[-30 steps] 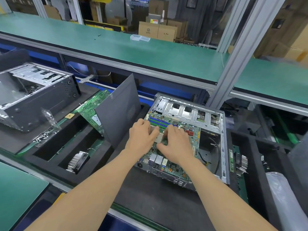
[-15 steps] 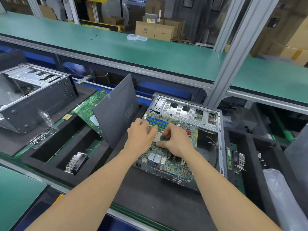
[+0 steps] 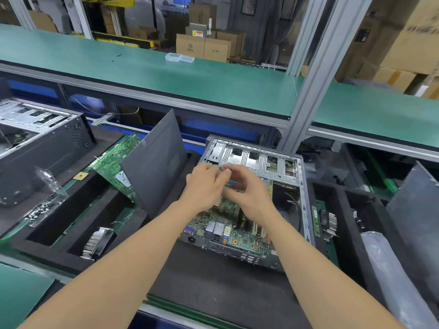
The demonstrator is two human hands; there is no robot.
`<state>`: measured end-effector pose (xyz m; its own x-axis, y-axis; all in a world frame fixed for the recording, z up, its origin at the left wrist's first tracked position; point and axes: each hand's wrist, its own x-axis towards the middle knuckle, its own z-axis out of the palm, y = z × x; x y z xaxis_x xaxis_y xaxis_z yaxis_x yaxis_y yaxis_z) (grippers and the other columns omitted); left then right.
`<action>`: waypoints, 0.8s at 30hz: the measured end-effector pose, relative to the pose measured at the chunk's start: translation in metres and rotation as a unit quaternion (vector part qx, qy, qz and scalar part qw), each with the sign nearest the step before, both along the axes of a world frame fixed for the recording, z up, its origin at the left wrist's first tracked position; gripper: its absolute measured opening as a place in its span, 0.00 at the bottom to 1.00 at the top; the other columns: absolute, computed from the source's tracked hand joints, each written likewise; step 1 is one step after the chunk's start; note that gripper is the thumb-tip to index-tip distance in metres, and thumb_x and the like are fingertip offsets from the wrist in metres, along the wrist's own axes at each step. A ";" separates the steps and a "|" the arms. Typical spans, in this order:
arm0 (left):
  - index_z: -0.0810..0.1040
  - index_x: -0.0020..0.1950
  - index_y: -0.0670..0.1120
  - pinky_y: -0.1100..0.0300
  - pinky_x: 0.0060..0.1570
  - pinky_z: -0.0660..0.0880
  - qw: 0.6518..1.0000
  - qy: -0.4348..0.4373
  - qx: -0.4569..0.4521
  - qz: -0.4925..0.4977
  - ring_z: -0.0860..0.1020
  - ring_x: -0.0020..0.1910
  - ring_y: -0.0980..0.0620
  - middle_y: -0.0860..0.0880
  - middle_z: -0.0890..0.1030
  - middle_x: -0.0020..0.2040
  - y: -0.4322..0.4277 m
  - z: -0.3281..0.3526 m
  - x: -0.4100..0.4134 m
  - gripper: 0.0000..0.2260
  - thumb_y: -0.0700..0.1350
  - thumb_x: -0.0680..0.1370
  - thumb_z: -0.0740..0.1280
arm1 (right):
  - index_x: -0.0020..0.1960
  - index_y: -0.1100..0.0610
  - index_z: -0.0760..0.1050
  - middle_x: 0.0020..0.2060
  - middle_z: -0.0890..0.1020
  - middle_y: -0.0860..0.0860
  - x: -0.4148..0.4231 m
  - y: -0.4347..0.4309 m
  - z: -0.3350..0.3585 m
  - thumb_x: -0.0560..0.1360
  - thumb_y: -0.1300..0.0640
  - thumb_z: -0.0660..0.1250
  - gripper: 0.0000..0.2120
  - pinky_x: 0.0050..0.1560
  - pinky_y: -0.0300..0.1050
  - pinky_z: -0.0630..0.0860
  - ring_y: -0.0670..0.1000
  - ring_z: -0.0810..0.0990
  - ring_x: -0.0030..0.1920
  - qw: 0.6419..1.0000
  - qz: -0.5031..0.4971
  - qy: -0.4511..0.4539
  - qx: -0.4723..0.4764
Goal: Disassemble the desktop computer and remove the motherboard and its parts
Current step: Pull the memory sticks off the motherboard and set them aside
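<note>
An open desktop case (image 3: 304, 198) lies flat on the black belt, its green motherboard (image 3: 237, 236) still inside and a silver drive cage (image 3: 251, 157) at the far end. Both my hands are over the far part of the board, at the coloured memory slots (image 3: 234, 184). My left hand (image 3: 204, 184) reaches down at the slots' left end; its fingertips are blurred and hidden. On my right hand (image 3: 249, 195), forefinger and thumb are spread apart around the slots, and nothing shows between them.
Left of the case a grey side panel (image 3: 154, 167) leans over a loose motherboard (image 3: 111, 160). A foam tray holds a heatsink (image 3: 98, 241). Another case (image 3: 42, 143) and a clear bag (image 3: 47, 200) lie far left. A memory stick (image 3: 315, 220) sits in the right tray.
Both hands have moved away from the middle of the board toward its far end, at the memory slots. The right hand's fingers have spread.
</note>
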<state>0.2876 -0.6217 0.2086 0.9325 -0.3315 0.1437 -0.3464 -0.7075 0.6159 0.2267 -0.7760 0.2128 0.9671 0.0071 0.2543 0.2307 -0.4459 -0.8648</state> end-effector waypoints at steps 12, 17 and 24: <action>0.85 0.56 0.51 0.55 0.50 0.76 0.966 0.174 -0.187 -0.052 0.82 0.47 0.54 0.52 0.87 0.52 -0.066 0.020 -0.011 0.22 0.60 0.85 0.55 | 0.61 0.51 0.82 0.51 0.86 0.44 -0.015 -0.069 0.011 0.70 0.59 0.79 0.19 0.57 0.45 0.82 0.45 0.85 0.52 0.995 -0.088 -0.034 0.015; 0.79 0.41 0.47 0.52 0.40 0.77 0.983 0.109 -0.145 -0.017 0.82 0.39 0.49 0.49 0.84 0.39 -0.122 0.027 -0.028 0.18 0.55 0.85 0.61 | 0.62 0.50 0.84 0.53 0.84 0.46 -0.027 -0.126 0.003 0.71 0.60 0.78 0.20 0.56 0.41 0.82 0.44 0.83 0.50 0.991 -0.118 -0.046 -0.033; 0.80 0.41 0.44 0.63 0.35 0.65 0.997 0.030 -0.060 0.035 0.76 0.39 0.50 0.48 0.80 0.39 -0.214 0.019 -0.056 0.14 0.51 0.83 0.67 | 0.60 0.49 0.84 0.50 0.85 0.44 -0.048 -0.220 -0.015 0.70 0.58 0.78 0.19 0.51 0.32 0.79 0.42 0.83 0.48 0.992 -0.107 -0.026 -0.069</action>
<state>0.2316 -0.8361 0.2280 0.9609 -0.2490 0.1208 -0.2581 -0.6486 0.7161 0.1787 -0.9964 0.1982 0.9360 -0.1584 0.3144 0.1609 -0.6019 -0.7822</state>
